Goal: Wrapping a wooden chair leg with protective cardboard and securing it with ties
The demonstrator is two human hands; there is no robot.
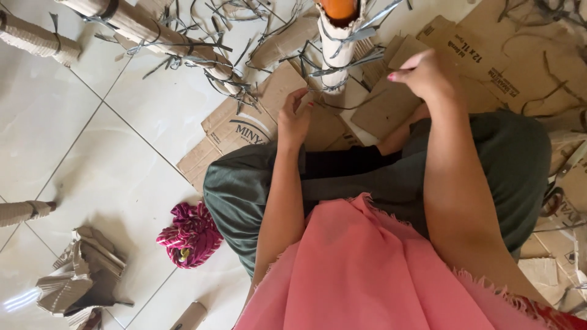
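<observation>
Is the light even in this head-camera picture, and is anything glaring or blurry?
Head view: soft daylight, fairly even; a bright glare patch on the glossy floor tiles at lower left beside the crumpled cardboard. Shadows are faint. The left hand and right hand are reasonably sharp; the pink cloth nearest the lens looks slightly soft. The straight tile joints show little distortion.

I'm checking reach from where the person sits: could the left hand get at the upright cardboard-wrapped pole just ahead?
Probably yes. The left hand rests on flat cardboard just short of the pole, and only loose dark strips lie between.
</observation>
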